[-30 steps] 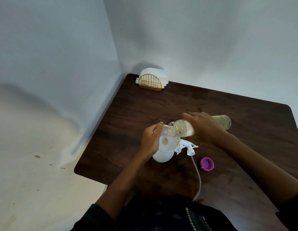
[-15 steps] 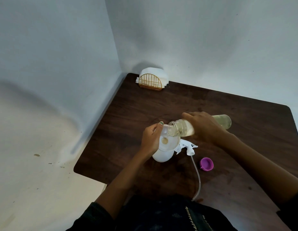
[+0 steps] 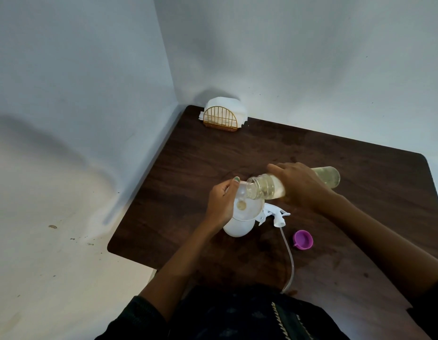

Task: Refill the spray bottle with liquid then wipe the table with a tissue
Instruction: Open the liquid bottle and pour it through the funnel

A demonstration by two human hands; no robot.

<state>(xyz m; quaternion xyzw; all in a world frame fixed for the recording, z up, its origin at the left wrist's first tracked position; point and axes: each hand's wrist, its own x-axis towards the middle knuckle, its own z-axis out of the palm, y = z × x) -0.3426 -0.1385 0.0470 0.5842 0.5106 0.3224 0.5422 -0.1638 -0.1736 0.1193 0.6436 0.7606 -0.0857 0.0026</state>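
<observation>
A white spray bottle (image 3: 238,228) stands on the dark wooden table (image 3: 335,148) with a clear funnel (image 3: 249,208) in its neck. My left hand (image 3: 221,203) grips the funnel's left rim. My right hand (image 3: 298,186) holds a clear refill bottle (image 3: 267,190) of pale yellow liquid, tipped almost flat with its open mouth over the funnel. A little liquid shows at the funnel's throat. The white trigger sprayer head (image 3: 274,214) lies on the table just right of the spray bottle, and its thin tube (image 3: 290,261) trails toward me.
A purple cap (image 3: 303,239) lies open side up, right of the sprayer head. A gold wire holder with white tissues (image 3: 222,115) stands at the table's far left corner against the walls. The table's left edge drops to a pale floor.
The refill bottle has tipped slightly further over the funnel. Both hands stay in nearly the same place.
</observation>
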